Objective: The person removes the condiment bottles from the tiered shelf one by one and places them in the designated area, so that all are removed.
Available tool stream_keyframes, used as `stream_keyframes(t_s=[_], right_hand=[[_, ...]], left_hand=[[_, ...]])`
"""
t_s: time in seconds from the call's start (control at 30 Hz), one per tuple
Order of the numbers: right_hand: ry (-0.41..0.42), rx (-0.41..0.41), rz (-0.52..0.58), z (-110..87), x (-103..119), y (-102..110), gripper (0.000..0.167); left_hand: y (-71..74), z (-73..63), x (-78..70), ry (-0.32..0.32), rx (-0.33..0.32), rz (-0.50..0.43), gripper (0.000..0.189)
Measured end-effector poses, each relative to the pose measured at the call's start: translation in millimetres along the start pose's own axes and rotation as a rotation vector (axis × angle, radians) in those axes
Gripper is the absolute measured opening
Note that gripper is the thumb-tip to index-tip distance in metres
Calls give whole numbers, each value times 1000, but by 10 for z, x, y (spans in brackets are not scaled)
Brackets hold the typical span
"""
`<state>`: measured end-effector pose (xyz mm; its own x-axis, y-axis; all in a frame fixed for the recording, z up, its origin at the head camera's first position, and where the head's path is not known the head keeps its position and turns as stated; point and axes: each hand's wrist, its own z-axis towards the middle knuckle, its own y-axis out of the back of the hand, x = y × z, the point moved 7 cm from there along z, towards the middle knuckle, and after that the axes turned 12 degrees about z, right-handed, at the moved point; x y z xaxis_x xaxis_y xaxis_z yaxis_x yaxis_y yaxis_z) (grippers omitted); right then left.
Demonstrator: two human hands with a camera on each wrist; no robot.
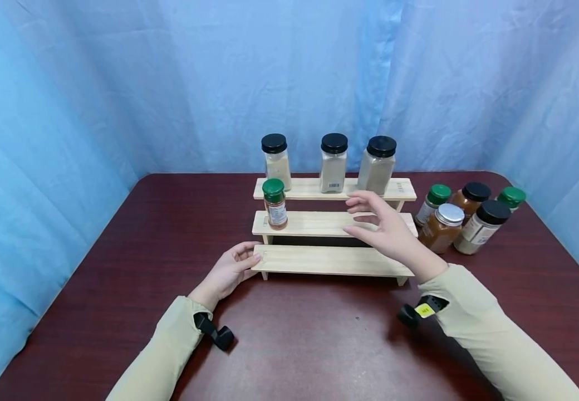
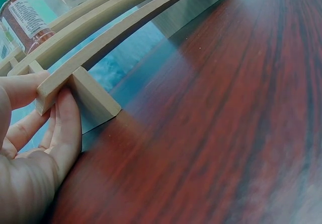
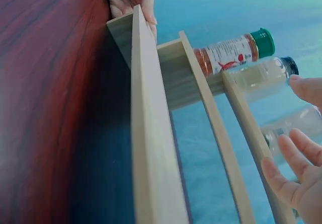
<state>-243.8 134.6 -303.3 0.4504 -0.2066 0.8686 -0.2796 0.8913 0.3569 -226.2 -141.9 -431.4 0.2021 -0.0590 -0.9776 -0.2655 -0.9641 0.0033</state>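
A three-step wooden rack (image 1: 329, 260) stands on the table. My left hand (image 1: 231, 271) grips the left end of its lowest step, thumb on top and fingers beneath, as the left wrist view shows. My right hand (image 1: 387, 228) hovers over the right part of the middle step, fingers spread and nothing between them. A green-capped spice jar (image 1: 276, 207) with reddish contents sits at the left of the middle step. On the top step stand three black-capped jars: one with pale contents (image 1: 276, 162) at the left, another (image 1: 333, 167) near the middle, and a third (image 1: 377, 167) toward the right.
Right of the rack, several spice jars cluster on the dark red table (image 1: 299, 340): a silver-capped brown jar (image 1: 440, 231), a black-capped jar (image 1: 477, 231), another black-capped brown jar (image 1: 467, 200), and green-capped jars (image 1: 432, 205). Blue curtains (image 1: 269, 83) hang behind and on both sides.
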Motion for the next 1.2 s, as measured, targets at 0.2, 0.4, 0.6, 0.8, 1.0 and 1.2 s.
stream_keyframes(t_s=[0.2,0.4,0.6,0.8,1.0,1.2], right_hand=[[17,79,-15,226,130,-210,60],[12,115,-56,365,217,-350,64],[25,140,-75,429,276,-489,67],[58,165,-78,500,293,-626,69],[76,185,-90,568,302,-718,68],[85,194,-88,613,318,-775,67]], left_hand=[[10,-24,6,14,-2,9,47],[2,-27,-6,7,0,2,43],[0,-24,-12,-4,4,-4,42],[13,-26,9,-1,9,13,45],[17,-17,22,2,10,13,46],[3,-15,-8,-4,13,11,43]])
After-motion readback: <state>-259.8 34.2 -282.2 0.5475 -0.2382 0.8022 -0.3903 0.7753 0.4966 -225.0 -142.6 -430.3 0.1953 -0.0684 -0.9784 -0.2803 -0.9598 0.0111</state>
